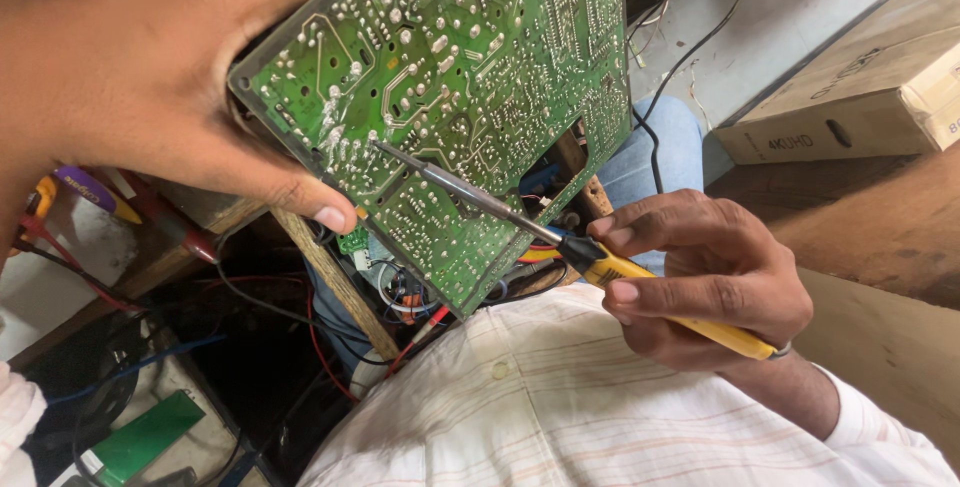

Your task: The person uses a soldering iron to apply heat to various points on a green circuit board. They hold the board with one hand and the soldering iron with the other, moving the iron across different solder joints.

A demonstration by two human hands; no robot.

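My left hand [150,77] grips a large green circuit board [480,77] by its left edge and holds it tilted, solder side toward me. My right hand [710,277] is shut on a yellow-handled soldering iron [640,277]. The iron's metal shaft runs up and to the left, and its tip [380,147] touches the solder joints near the board's lower left part. The board's component side is hidden.
A tangle of red, black and blue wires [300,327] lies below the board. Screwdrivers with coloured handles [100,197] rest at the left, a small green board [145,437] at the bottom left. A cardboard box [860,87] sits at the upper right. My striped shirt [560,407] fills the bottom.
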